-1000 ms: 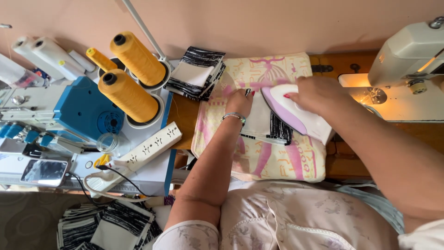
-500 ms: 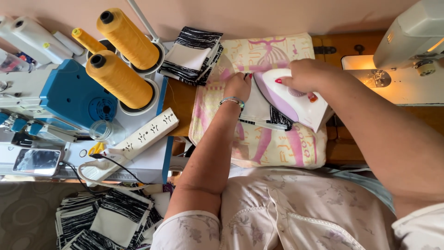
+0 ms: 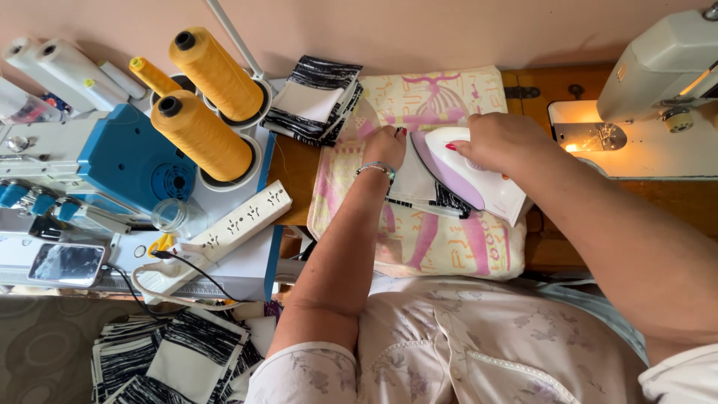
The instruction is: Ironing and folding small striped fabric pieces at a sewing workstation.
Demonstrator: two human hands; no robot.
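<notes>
Head view, looking down: right hand (image 3: 502, 142) has its fingers wrapped around the handle of a white and lilac iron (image 3: 465, 173), sole down on a small white fabric piece with black striped edging (image 3: 426, 191). Iron tip points toward the left hand (image 3: 385, 146). Left hand lies flat on the same fabric piece at its upper left corner, fingers together and pressing it down, gripping nothing; bracelet at the wrist. Fabric piece lies on a padded pressing mat, cream with pink and yellow print (image 3: 441, 247), which sits on the wooden counter (image 3: 295, 176) directly in front of the person.

Just beyond the mat's upper left corner: a stack of matching black and white pieces (image 3: 318, 101), touching the mat edge. Left of that, three yellow thread cones (image 3: 202, 135) on a blue and white overlock machine (image 3: 112, 161). White power strip (image 3: 235, 224) lies diagonal on the machine's front edge, with a black cable plugged in. A phone (image 3: 66, 263) lies at far left. Lit white sewing machine (image 3: 658, 82) at upper right, well apart from the iron. More striped pieces piled on the floor at lower left (image 3: 179, 359).
</notes>
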